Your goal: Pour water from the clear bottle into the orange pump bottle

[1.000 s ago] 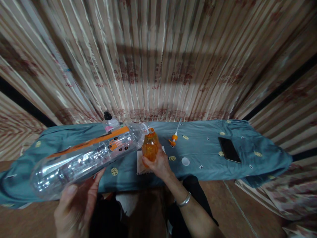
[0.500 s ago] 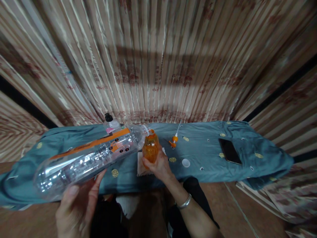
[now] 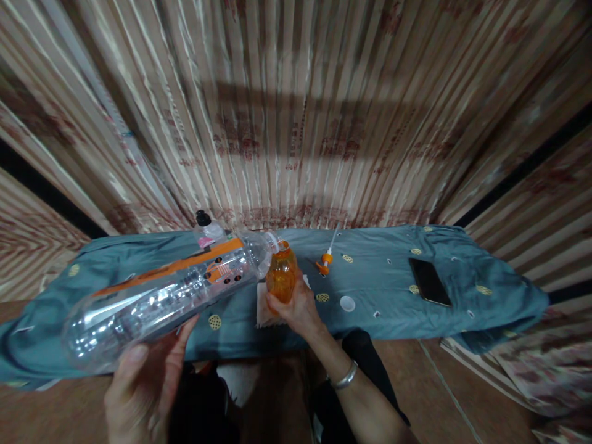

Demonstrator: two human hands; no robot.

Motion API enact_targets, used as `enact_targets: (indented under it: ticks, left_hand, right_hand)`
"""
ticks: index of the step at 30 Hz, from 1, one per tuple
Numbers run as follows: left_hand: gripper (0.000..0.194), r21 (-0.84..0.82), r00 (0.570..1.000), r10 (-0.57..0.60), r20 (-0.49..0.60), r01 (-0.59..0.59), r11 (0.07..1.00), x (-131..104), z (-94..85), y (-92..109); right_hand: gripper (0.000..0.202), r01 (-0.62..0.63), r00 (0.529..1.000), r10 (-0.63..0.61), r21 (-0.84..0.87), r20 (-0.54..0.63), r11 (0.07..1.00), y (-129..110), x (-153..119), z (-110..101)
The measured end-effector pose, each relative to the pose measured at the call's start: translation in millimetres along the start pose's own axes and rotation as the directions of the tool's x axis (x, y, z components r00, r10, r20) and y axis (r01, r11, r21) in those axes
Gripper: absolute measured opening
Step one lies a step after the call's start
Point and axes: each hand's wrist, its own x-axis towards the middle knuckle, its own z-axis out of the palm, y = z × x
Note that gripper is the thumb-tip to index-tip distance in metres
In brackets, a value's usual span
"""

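Observation:
A large clear plastic bottle (image 3: 171,296) with an orange label band lies tilted across my left hand (image 3: 143,382), which grips it from below near its base. Its uncapped neck points right and meets the open mouth of a small amber bottle (image 3: 281,274). My right hand (image 3: 296,308) is wrapped around that amber bottle and keeps it nearly upright. Under it is a folded beige cloth (image 3: 266,314). To the right lies an orange and white pump top (image 3: 326,260) with its thin tube. Any liquid between the two mouths is too small to make out.
The table has a teal cloth (image 3: 379,265). On it are a white round cap (image 3: 347,303), a dark phone (image 3: 430,282) at the right, and a clear bottle with a black top (image 3: 207,229) behind the large bottle. A striped curtain (image 3: 296,123) hangs behind the table.
Hardly anything differs. Both hands and both bottles stay in nearly the same place, with the large bottle's neck still at the amber bottle's mouth.

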Motion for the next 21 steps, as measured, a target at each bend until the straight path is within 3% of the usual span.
enact_targets:
  ticks: [6,21]
  left_hand:
    - [0.040,-0.009,1.000,0.017,0.024,-0.016,1.000,0.6,0.3,-1.2]
    - [0.037,0.051,0.999,0.012,-0.044,-0.009,0.999,-7.1,8.5,8.0]
  right_hand:
    - [0.069,-0.006,1.000,0.006,-0.009,0.015,1.000,-1.4,0.3,-1.2]
    - [0.073,0.009,1.000,-0.009,-0.024,0.012,1.000,-2.1,0.9,-0.4]
